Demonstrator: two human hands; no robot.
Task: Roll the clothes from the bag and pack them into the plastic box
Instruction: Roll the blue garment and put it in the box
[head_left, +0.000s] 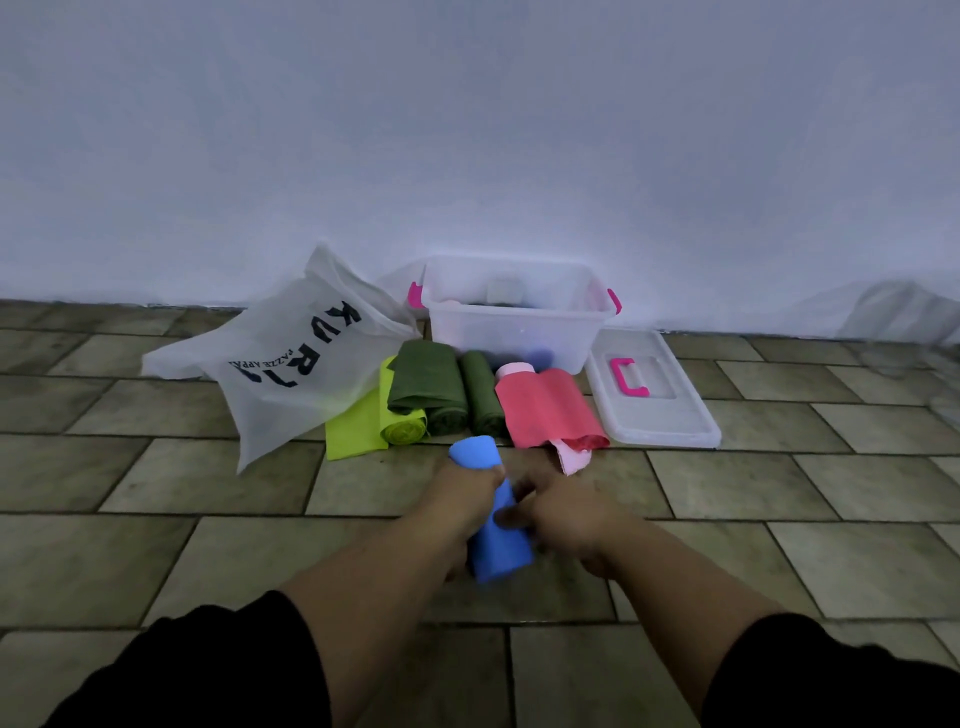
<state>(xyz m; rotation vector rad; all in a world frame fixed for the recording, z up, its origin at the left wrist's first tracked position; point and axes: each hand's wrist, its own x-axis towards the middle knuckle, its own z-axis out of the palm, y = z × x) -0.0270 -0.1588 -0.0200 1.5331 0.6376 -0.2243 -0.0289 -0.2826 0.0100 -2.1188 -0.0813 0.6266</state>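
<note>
A rolled blue garment (498, 545) stands slanted above the floor tiles, gripped by both hands. My left hand (460, 493) wraps its upper part and my right hand (561, 514) holds its middle from the right. Beyond them lie a yellow-green roll (402, 431), two dark green rolls (428, 382) (480, 389), and a red-pink roll (545, 405) with a pale pink piece (571, 457) sticking out. The clear plastic box (514, 332) with pink latches stands open against the wall. The white printed bag (291, 358) lies flat to its left.
The box's clear lid (670, 415) with a pink handle lies on the floor to the right of the box. A pale wall rises directly behind everything. Some clear plastic (898, 312) sits at the far right by the wall.
</note>
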